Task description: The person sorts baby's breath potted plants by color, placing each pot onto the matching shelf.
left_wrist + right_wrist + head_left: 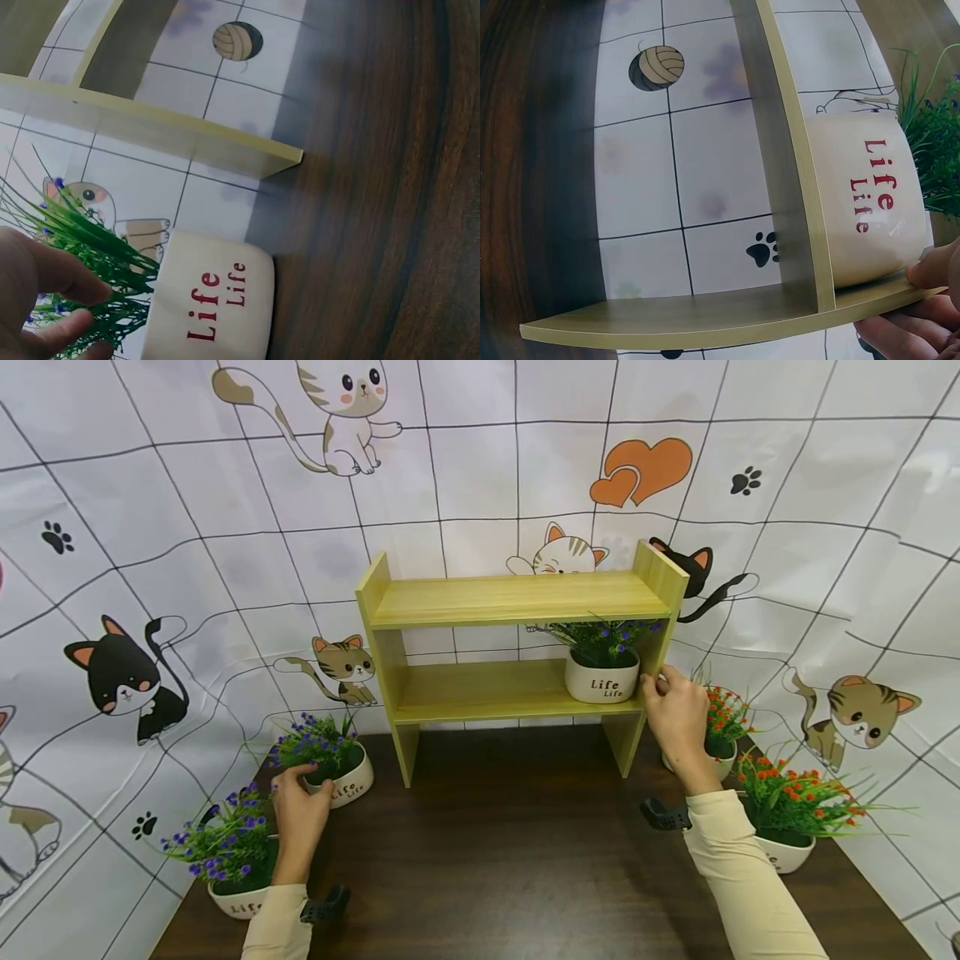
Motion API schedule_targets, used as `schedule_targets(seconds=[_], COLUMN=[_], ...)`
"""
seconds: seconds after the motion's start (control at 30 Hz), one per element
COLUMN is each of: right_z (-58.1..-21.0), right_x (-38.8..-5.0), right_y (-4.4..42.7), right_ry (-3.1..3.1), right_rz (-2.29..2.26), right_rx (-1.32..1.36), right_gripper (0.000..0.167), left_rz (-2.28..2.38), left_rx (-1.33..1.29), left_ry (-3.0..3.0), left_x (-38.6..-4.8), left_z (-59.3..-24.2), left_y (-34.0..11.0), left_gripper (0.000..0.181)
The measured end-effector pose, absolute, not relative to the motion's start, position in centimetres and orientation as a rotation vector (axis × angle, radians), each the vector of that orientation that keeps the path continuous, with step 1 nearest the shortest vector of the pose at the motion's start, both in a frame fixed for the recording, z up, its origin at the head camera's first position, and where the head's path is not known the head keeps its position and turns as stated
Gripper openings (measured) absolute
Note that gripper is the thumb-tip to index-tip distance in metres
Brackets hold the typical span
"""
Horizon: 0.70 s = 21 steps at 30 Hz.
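Observation:
A small two-tier wooden shelf stands at the back of the table, and a white "Life" pot with purple flowers sits at the right end of its lower board. My right hand grips the shelf's right side panel. In the right wrist view the thumb lies inside the panel beside the pot, and the fingers are outside it. My left hand is at a second purple-flowered pot left of the shelf. Its thumb and fingers are spread among the leaves; whether they touch the pot is unclear.
Another purple-flowered pot stands at the front left, beside the left forearm. Two orange-flowered plants, a rear one and a nearer one, stand on the right. A cat-patterned tile sheet hangs behind the dark wooden table.

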State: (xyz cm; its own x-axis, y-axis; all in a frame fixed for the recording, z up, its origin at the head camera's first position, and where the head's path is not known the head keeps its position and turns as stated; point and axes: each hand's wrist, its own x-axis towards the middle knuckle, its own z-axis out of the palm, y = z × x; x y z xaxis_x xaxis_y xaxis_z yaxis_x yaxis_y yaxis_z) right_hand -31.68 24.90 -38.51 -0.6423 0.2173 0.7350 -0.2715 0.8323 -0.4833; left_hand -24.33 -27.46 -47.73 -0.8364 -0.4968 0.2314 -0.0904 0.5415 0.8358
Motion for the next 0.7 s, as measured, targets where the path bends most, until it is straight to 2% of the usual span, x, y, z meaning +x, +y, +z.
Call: schedule_targets(seconds=[0.27,0.5,0.7], right_z=[-38.6,-38.5,-38.5], right_x=[-31.6,-31.6,-31.7], right_y=[24.9,24.9,25.0], right_ry=[-2.170,-2.165,-2.169], right_rz=[0.737,0.732,0.725], right_rx=[0.038,0.041,0.035], right_gripper=[0.021,0.021,0.020], left_rz=[-1.263,-1.359,-1.556], left_rx=[0.551,0.629,0.607], left_ry=[-2.381,-2.462,-2.395], left_x=[-25.5,-26.3,-27.2], left_z=[-48.1,-48.0,-48.6], left_y=[-28.5,-29.1,-29.0], left_gripper=[0.050,0.094,0.103])
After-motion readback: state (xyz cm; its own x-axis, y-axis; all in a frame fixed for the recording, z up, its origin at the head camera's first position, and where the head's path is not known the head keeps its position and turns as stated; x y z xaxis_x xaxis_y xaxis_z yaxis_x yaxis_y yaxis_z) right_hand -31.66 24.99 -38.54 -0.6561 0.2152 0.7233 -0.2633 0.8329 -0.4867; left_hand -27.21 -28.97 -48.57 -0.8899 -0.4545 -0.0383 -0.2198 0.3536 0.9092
